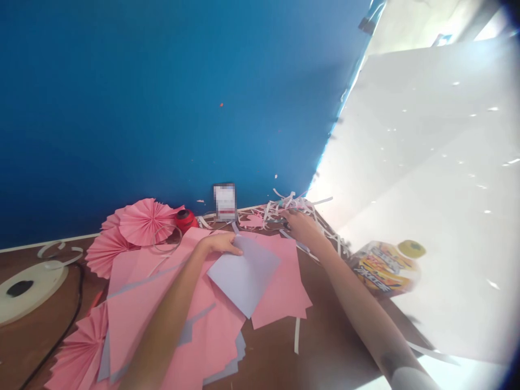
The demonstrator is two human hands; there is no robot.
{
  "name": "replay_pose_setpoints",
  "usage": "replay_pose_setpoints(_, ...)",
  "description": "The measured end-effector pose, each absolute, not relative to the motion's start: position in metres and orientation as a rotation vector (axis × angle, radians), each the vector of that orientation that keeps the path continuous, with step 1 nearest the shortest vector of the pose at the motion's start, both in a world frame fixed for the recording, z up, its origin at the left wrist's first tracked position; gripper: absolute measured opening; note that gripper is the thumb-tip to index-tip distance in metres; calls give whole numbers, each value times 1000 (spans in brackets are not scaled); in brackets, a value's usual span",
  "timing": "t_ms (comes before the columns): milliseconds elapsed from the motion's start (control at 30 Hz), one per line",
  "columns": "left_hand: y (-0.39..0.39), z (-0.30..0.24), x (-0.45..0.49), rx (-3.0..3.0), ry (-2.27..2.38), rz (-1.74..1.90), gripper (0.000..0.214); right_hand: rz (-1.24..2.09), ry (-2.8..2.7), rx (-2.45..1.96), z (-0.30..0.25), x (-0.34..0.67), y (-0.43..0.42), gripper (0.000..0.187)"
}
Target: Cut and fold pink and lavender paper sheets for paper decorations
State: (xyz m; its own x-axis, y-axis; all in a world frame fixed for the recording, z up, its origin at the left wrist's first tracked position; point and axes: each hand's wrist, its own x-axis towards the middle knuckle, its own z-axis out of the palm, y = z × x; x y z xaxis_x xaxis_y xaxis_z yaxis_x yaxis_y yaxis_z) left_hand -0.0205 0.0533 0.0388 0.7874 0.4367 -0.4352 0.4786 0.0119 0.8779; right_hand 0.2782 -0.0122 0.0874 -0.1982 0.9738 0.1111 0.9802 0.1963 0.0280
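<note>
A square lavender paper sheet (247, 276) lies turned cornerwise over pink sheets (280, 292). At its upper left edge is my left hand (222, 244), closed on the sheet with the thumb stretched across its face. My right hand (298, 225) is over at the far right, by a heap of cut paper strips (294, 203). Its fingers are curled around something dark and narrow that I cannot make out. Pleated pink paper rosettes (152, 221) sit to the left, beside a round red object (187, 221).
A phone-like device (225, 203) leans against the blue wall (162, 108). On the right lies a yellow-capped bottle (385, 268) by the white panel (447, 189). A white oval object (40, 281) and a black cable (75, 314) lie left on the brown table (276, 357).
</note>
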Motion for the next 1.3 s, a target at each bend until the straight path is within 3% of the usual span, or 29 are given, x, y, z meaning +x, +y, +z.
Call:
replay_pose_setpoints(400,47,52,-16,1684,802,-62,35,-115,-2292,-2058,114,289,-29,40)
replay_pose_setpoints(800,44,81,-17,1428,937,516,51,748,-2118,-1593,124,282,-30,30)
replay_pose_setpoints(1000,46,90,-32,1378,978,483,58,894,-1936,-1572,126,285,-28,30)
replay_pose_setpoints(1300,51,99,-47,1380,907,580,59,1093,-2147,-1498,134,285,-35,31)
